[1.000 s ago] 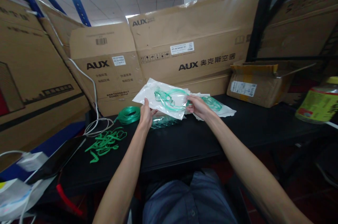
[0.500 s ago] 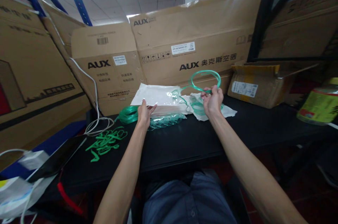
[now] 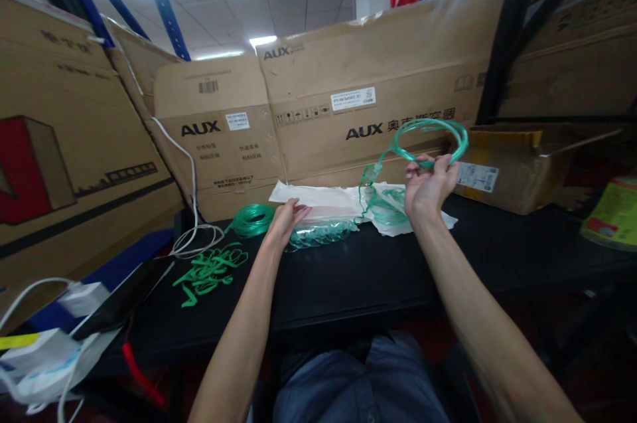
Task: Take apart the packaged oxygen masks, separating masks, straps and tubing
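Observation:
My right hand [image 3: 428,187] is closed on a looped coil of thin green see-through tubing [image 3: 460,144], raised above the table. From the coil a green strand with a small clear piece [image 3: 373,172] hangs down to the packaging. My left hand [image 3: 286,220] pinches the near left edge of a flat white pouch [image 3: 326,197]. Below the pouch lies a clear plastic bag of green coiled pieces [image 3: 323,235]. More green tubing [image 3: 388,207] rests on a white wrapper [image 3: 442,218] by my right wrist. Another tubing coil [image 3: 253,220] sits left of my left hand.
Green scraps [image 3: 212,270] and a white cable [image 3: 194,170] lie on the black table [image 3: 348,283] at left, near a dark phone-like slab [image 3: 124,297] and white plugs [image 3: 84,299]. Large cardboard boxes [image 3: 318,144] wall the back. A small open carton [image 3: 517,177] and a yellow-labelled container [image 3: 612,217] stand right.
My right hand has moved up and to the right with the tubing coil, drawing the strand away from the pouch. The pouch has sunk lower under my left hand. The view has shifted slightly.

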Demonstrator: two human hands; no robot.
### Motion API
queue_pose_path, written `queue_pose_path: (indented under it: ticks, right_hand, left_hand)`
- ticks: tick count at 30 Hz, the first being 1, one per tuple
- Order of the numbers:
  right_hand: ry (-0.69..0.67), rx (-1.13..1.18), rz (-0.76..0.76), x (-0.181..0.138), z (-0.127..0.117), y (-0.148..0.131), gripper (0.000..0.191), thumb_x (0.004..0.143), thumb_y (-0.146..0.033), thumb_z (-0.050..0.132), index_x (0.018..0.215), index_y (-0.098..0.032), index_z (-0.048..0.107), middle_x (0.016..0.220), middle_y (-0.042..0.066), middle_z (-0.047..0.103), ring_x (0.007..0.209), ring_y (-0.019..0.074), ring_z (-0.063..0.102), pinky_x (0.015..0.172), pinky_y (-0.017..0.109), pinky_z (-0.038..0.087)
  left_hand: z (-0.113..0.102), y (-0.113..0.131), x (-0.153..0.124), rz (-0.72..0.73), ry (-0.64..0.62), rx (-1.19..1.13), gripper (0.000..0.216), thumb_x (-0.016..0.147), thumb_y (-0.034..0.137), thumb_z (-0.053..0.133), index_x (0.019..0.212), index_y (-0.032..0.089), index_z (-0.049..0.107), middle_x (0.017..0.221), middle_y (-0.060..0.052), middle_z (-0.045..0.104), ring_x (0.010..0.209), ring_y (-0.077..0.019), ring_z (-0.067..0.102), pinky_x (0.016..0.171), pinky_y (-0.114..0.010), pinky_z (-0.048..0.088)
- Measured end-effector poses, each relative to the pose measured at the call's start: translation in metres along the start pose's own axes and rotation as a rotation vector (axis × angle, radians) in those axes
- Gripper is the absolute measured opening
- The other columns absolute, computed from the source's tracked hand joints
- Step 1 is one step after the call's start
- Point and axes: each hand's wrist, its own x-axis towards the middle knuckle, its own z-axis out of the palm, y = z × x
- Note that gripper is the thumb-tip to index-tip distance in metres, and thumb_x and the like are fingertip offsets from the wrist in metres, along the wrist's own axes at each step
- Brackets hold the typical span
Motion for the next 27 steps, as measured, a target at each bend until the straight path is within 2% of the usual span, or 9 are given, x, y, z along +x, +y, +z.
queue_pose_path:
  ticks: [3, 5, 8, 10, 13, 16, 18, 22, 27]
  right_hand:
    - [-0.120, 0.061, -0.114, 0.011, 0.023, -0.027, 0.022, 0.099, -0.036, 0.050, 0.084, -0.028, 0.036, 0.069, -0.007, 0.059, 0.050, 0.0109, 0.054, 0.049, 0.025, 0.040]
    - [-0.205, 0.076, -0.167, 0.018, 0.040, -0.047, 0.018, 0.101, -0.031, 0.044, 0.085, -0.028, 0.037, 0.067, -0.007, 0.060, 0.048, 0.0101, 0.053, 0.048, 0.025, 0.038]
    - [-0.299, 0.070, -0.193, 0.025, 0.060, -0.074, 0.018, 0.104, -0.025, 0.034, 0.086, -0.027, 0.037, 0.065, -0.008, 0.061, 0.046, 0.0086, 0.054, 0.048, 0.024, 0.036]
    - [-0.337, 0.046, -0.185, 0.026, 0.066, -0.086, 0.019, 0.104, -0.023, 0.034, 0.086, -0.026, 0.037, 0.063, -0.008, 0.061, 0.046, 0.0083, 0.055, 0.048, 0.023, 0.036]
    - [-0.380, -0.004, -0.153, 0.024, 0.061, -0.097, 0.017, 0.102, -0.024, 0.040, 0.086, -0.025, 0.038, 0.063, -0.007, 0.063, 0.046, 0.0089, 0.057, 0.047, 0.023, 0.036]
    - [-0.429, -0.048, -0.116, 0.018, 0.048, -0.104, 0.017, 0.097, -0.029, 0.052, 0.086, -0.024, 0.040, 0.063, -0.006, 0.065, 0.045, 0.0100, 0.058, 0.045, 0.023, 0.037]
    - [-0.462, -0.081, -0.099, 0.014, 0.038, -0.109, 0.022, 0.092, -0.033, 0.061, 0.086, -0.024, 0.042, 0.063, -0.005, 0.065, 0.043, 0.0108, 0.058, 0.041, 0.023, 0.037]
    - [-0.515, -0.155, -0.062, 0.010, 0.023, -0.121, 0.030, 0.084, -0.037, 0.072, 0.085, -0.024, 0.045, 0.062, -0.005, 0.066, 0.041, 0.0121, 0.056, 0.037, 0.023, 0.035]
    - [-0.539, -0.181, -0.038, 0.009, 0.010, -0.134, 0.024, 0.086, -0.032, 0.072, 0.085, -0.025, 0.049, 0.062, -0.003, 0.066, 0.045, 0.0135, 0.058, 0.036, 0.024, 0.038]
  left_hand:
    - [-0.003, -0.001, -0.001, 0.014, -0.073, 0.183, 0.021, 0.092, 0.027, 0.068, 0.083, 0.008, 0.067, 0.077, -0.012, 0.073, 0.076, -0.0182, 0.075, 0.082, -0.030, 0.062]
    - [-0.007, -0.001, -0.002, 0.038, -0.093, 0.343, 0.031, 0.090, 0.037, 0.069, 0.078, 0.008, 0.070, 0.072, -0.012, 0.075, 0.069, -0.0193, 0.074, 0.075, -0.030, 0.062]
    - [-0.012, 0.003, -0.007, 0.131, -0.064, 0.616, 0.042, 0.087, 0.050, 0.067, 0.069, 0.013, 0.072, 0.063, -0.009, 0.074, 0.061, -0.0209, 0.072, 0.070, -0.031, 0.059]
    - [-0.013, 0.008, -0.012, 0.244, -0.006, 0.786, 0.049, 0.090, 0.057, 0.059, 0.068, 0.016, 0.073, 0.063, -0.009, 0.074, 0.070, -0.0246, 0.073, 0.078, -0.034, 0.057]
    - [-0.009, 0.015, -0.012, 0.417, 0.072, 0.994, 0.052, 0.100, 0.055, 0.041, 0.087, 0.017, 0.075, 0.086, -0.011, 0.077, 0.101, -0.0292, 0.070, 0.098, -0.041, 0.049]
    - [0.001, 0.017, 0.004, 0.495, 0.025, 1.196, 0.033, 0.103, 0.040, 0.047, 0.114, 0.017, 0.068, 0.120, -0.013, 0.069, 0.118, -0.0279, 0.062, 0.104, -0.046, 0.045]
    - [0.007, 0.014, 0.023, 0.472, -0.059, 1.338, 0.031, 0.099, 0.035, 0.058, 0.124, 0.017, 0.063, 0.131, -0.012, 0.062, 0.117, -0.0264, 0.061, 0.100, -0.048, 0.050]
    - [0.019, 0.002, 0.061, 0.303, -0.275, 1.581, 0.034, 0.097, 0.033, 0.062, 0.126, 0.018, 0.060, 0.128, -0.010, 0.062, 0.107, -0.0240, 0.065, 0.090, -0.045, 0.056]
    - [0.041, -0.013, 0.081, 0.129, -0.438, 1.741, 0.034, 0.097, 0.034, 0.063, 0.126, 0.017, 0.060, 0.127, -0.010, 0.062, 0.107, -0.0241, 0.065, 0.089, -0.045, 0.057]
